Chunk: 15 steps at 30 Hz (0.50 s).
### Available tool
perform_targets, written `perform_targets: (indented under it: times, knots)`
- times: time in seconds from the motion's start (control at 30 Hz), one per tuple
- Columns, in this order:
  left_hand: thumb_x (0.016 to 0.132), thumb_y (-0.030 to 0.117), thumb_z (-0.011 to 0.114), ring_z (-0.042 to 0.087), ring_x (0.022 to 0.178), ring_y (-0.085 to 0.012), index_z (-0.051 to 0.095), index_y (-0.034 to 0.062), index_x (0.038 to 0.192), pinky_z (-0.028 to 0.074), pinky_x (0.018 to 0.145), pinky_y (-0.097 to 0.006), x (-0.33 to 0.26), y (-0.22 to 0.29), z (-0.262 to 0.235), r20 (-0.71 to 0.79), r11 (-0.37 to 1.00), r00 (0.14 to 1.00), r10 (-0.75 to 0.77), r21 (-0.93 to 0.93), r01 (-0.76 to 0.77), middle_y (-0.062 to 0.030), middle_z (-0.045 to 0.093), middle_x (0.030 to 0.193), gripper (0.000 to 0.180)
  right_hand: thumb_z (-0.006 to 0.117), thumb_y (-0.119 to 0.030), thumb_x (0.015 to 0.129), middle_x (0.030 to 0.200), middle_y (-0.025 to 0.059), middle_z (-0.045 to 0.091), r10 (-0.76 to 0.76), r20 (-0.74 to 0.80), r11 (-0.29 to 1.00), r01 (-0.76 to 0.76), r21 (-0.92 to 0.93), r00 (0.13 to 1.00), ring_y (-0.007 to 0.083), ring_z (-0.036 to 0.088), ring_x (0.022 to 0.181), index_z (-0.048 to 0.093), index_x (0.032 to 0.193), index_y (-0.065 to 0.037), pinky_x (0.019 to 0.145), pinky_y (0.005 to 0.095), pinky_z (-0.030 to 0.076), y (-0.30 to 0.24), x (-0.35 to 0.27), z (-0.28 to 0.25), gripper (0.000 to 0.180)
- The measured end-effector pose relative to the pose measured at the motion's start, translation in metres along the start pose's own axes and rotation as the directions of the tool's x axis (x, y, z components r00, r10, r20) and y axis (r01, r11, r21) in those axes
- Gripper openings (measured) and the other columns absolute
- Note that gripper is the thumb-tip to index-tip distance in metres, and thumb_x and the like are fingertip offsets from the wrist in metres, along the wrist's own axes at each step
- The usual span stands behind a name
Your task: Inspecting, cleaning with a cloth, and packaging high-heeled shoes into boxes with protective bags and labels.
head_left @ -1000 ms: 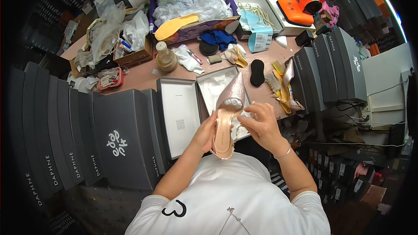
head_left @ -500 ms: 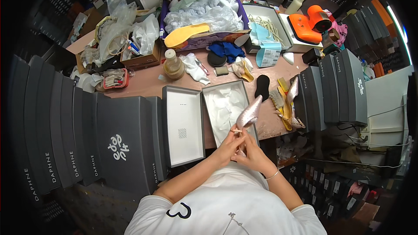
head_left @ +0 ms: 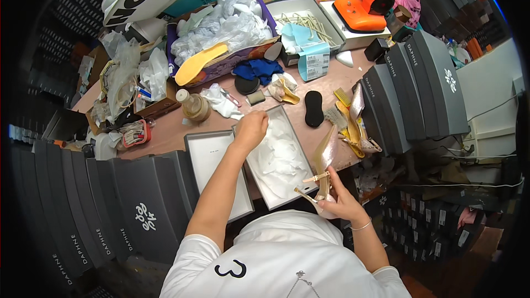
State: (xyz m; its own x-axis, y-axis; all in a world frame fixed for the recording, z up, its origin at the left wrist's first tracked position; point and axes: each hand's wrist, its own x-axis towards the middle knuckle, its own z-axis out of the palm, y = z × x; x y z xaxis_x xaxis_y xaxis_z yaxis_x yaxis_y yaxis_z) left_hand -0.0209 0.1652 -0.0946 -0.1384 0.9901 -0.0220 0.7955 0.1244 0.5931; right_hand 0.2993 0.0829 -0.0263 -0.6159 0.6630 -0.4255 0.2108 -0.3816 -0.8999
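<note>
My right hand [head_left: 343, 203] grips a shiny pink pointed-toe shoe [head_left: 327, 149] by its heel end, with the toe pointing away from me and a thin buckled strap hanging at its side. My left hand [head_left: 254, 130] is closed over the far left corner of an open grey shoe box [head_left: 295, 137]; whatever its fingers hold is hidden. Crumpled white tissue paper [head_left: 280, 160] fills that box. Partly under my left forearm lies the white-lined box lid [head_left: 205, 157]. Another pink shoe [head_left: 358, 102] rests at the right beside a yellow-handled brush [head_left: 342, 98].
Dark shoe boxes stand upright at left [head_left: 143, 187] and right [head_left: 433, 88]. A black sole-shaped pad [head_left: 314, 108], a pump bottle [head_left: 193, 106] and a blue cloth [head_left: 258, 69] lie beyond the box. Farther back are a purple-edged carton [head_left: 171, 49] and an orange device [head_left: 364, 8].
My hands have parted: the left has left the shoe and moved to the box's far corner, while the right has carried the shoe slightly right and nearer. The view has turned.
</note>
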Motion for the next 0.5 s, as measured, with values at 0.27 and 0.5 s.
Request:
perform_targets:
  times: [0.27, 0.5]
  knots:
    - [0.076, 0.011, 0.064, 0.059, 0.088, -0.0364, 0.061, 0.0034, 0.109, 0.050, 0.079, -0.042, -0.071, -0.014, 0.065, 0.106, 0.946, 0.994, 0.015, 0.319, -0.048, -0.0194, 0.059, 0.093, 0.035, 0.065, -0.003, 0.078, 0.131, 0.0167, 0.043, -0.055, 0.052, 0.995, 0.050, 0.088, 0.997, 0.0205, 0.043, 0.120, 0.000, 0.149, -0.005, 0.098, 0.0297, 0.037, -0.020, 0.000, 0.009, 0.097]
    - [0.078, 0.005, 0.060, 0.060, 0.091, -0.0366, 0.063, -0.0011, 0.107, 0.048, 0.082, -0.041, -0.086, -0.008, -0.001, -0.106, 0.992, 0.994, -0.037, -0.121, 0.024, -0.0203, 0.062, 0.100, 0.030, 0.072, -0.013, 0.072, 0.133, 0.0193, 0.045, -0.091, 0.417, 0.946, -0.052, 0.320, 0.904, 0.0215, 0.053, 0.113, 0.007, 0.149, -0.004, 0.099, 0.0322, 0.039, -0.028, -0.035, -0.003, 0.101]
